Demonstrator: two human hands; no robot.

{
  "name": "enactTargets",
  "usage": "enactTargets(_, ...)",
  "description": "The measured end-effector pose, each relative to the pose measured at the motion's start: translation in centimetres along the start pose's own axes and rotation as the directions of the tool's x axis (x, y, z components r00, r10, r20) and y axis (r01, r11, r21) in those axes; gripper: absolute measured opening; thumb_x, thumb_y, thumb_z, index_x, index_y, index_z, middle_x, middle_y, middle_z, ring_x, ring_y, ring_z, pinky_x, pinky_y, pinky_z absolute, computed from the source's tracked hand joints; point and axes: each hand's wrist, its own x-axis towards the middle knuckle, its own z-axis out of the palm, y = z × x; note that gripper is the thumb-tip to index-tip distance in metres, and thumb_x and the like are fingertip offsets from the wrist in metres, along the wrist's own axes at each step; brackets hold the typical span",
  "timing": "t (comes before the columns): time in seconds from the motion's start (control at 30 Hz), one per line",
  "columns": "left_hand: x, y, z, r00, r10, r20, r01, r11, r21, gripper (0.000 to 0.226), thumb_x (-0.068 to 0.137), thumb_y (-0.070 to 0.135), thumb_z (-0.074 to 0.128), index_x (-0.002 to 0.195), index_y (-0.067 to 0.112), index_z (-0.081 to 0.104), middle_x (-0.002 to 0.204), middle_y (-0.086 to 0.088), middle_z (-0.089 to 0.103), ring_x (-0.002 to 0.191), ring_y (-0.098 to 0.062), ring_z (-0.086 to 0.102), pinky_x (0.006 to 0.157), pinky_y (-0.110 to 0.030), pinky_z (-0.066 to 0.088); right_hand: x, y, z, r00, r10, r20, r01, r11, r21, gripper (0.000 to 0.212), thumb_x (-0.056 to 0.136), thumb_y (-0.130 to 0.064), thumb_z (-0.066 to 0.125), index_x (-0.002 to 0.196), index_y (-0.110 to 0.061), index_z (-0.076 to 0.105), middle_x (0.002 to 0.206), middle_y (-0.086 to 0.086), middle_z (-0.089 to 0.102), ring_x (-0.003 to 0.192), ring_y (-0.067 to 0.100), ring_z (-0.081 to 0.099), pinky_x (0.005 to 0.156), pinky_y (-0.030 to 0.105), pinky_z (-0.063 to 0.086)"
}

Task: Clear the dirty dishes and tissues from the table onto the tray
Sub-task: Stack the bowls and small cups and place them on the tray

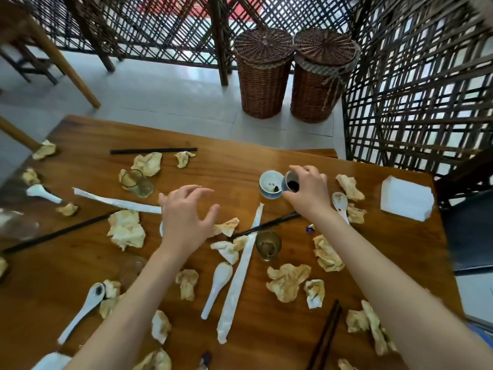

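Note:
My right hand (309, 192) grips a small cup (291, 185) with dark liquid, tilted toward a white and blue teacup (270, 184) that stands beside it on the wooden table (88, 134). My left hand (186, 217) hovers over the table's middle with fingers spread and nothing in it. Several crumpled stained tissues lie all over the table, such as the tissue (126, 231) left of that hand and the tissue (288, 281) near the front. White spoons (217, 288) (82, 311), a glass (268, 245) and a tipped glass (137, 182) lie among them. No tray is in view.
Dark chopsticks (153, 150) (324, 337) and white paper chopstick sleeves (240, 276) lie across the table. A stack of clean napkins (406, 198) sits at the right edge. Two wicker baskets (262, 73) stand on the floor beyond the table, before a lattice screen.

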Motion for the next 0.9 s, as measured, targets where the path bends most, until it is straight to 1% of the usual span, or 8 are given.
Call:
enactTargets(0.17, 0.8, -1.6, 0.1, 1.000, -0.003, 0.018, 0.003, 1.000, -0.009, 0.027, 0.085, 0.041, 0.062, 0.110, 0.030, 0.064, 0.121, 0.004, 0.058, 0.121, -0.016, 0.045, 0.111, -0.054, 0.014, 2.0, -3.3, 2.5, 0.998, -0.042, 0.048, 0.043, 0.999, -0.011, 0.054, 0.084, -0.021, 0.065, 0.135, -0.021, 0.045, 0.136, 0.010, 0.043, 0.122, 0.033, 0.034, 0.095, 0.039, 0.039)
enactTargets(0.3, 1.3, -2.7, 0.1, 1.000, -0.001, 0.018, 0.001, 1.000, -0.016, 0.027, 0.084, 0.040, 0.064, 0.110, 0.030, 0.064, 0.119, 0.004, 0.058, 0.119, -0.017, 0.046, 0.110, -0.056, 0.016, 3.2, -3.7, 3.9, 0.999, -0.019, 0.046, 0.021, 0.999, -0.048, 0.055, 0.084, -0.020, 0.066, 0.135, -0.020, 0.045, 0.136, 0.010, 0.042, 0.123, 0.032, 0.033, 0.095, 0.044, 0.043)
enactTargets(0.47, 1.7, -3.6, 0.2, 0.999, -0.004, 0.044, 0.004, 1.000, -0.010, 0.028, 0.085, 0.040, 0.063, 0.111, 0.029, 0.064, 0.121, 0.002, 0.058, 0.120, -0.019, 0.046, 0.110, -0.057, 0.017, 3.9, -3.1, 4.8, 1.000, -0.021, 0.006, 0.021, 0.999, -0.046, 0.060, 0.080, -0.023, 0.071, 0.135, -0.019, 0.046, 0.135, 0.010, 0.046, 0.122, 0.030, 0.036, 0.092, 0.039, 0.044)
enactTargets(0.57, 1.7, -3.9, 0.5, 0.998, -0.004, 0.055, 0.004, 1.000, -0.004, 0.029, 0.085, 0.040, 0.063, 0.111, 0.029, 0.064, 0.120, 0.002, 0.058, 0.120, -0.019, 0.047, 0.110, -0.057, 0.018, 4.0, -2.5, 5.0, 0.999, -0.034, -0.004, 0.034, 0.998, -0.052, 0.071, 0.076, -0.027, 0.074, 0.138, -0.016, 0.041, 0.135, 0.007, 0.045, 0.122, 0.028, 0.038, 0.091, 0.036, 0.044)
enactTargets(0.67, 1.7, -4.0, 0.8, 0.998, -0.004, 0.059, 0.004, 1.000, 0.001, 0.029, 0.085, 0.040, 0.063, 0.112, 0.029, 0.064, 0.120, 0.002, 0.059, 0.120, -0.019, 0.047, 0.110, -0.057, 0.017, 4.2, -2.1, 5.2, 1.000, -0.002, 0.014, 0.002, 1.000, 0.003, 0.087, 0.069, -0.030, 0.081, 0.141, -0.013, 0.035, 0.136, 0.008, 0.044, 0.122, 0.026, 0.043, 0.093, 0.033, 0.043)
enactTargets(0.73, 1.7, -4.0, 1.0, 0.998, -0.005, 0.059, 0.005, 1.000, -0.003, 0.029, 0.084, 0.039, 0.064, 0.112, 0.029, 0.064, 0.120, 0.002, 0.059, 0.120, -0.019, 0.047, 0.110, -0.056, 0.016, 4.1, -1.8, 5.6, 0.999, 0.034, 0.023, -0.036, 0.996, 0.080, 0.092, 0.065, -0.027, 0.084, 0.141, -0.013, 0.032, 0.134, 0.009, 0.045, 0.119, 0.025, 0.046, 0.090, 0.031, 0.043)
enactTargets(0.83, 1.6, -4.1, 1.3, 0.998, -0.008, 0.067, 0.009, 1.000, -0.012, 0.029, 0.085, 0.038, 0.064, 0.112, 0.029, 0.064, 0.120, 0.002, 0.059, 0.120, -0.019, 0.047, 0.111, -0.055, 0.013, 3.5, -1.1, 6.6, 0.995, 0.101, 0.009, -0.101, 0.970, 0.220, 0.092, 0.064, -0.024, 0.085, 0.137, -0.017, 0.029, 0.128, 0.010, 0.047, 0.113, 0.025, 0.049, 0.085, 0.030, 0.043)
enactTargets(0.9, 1.5, -4.0, 1.5, 0.997, -0.013, 0.077, 0.014, 1.000, -0.016, 0.029, 0.085, 0.038, 0.063, 0.113, 0.029, 0.063, 0.121, 0.003, 0.059, 0.121, -0.018, 0.046, 0.111, -0.054, 0.012, 3.1, -0.8, 7.1, 0.990, 0.141, -0.020, -0.130, 0.951, 0.282, 0.089, 0.064, -0.029, 0.085, 0.133, -0.017, 0.030, 0.124, 0.009, 0.049, 0.112, 0.024, 0.050, 0.083, 0.030, 0.044)
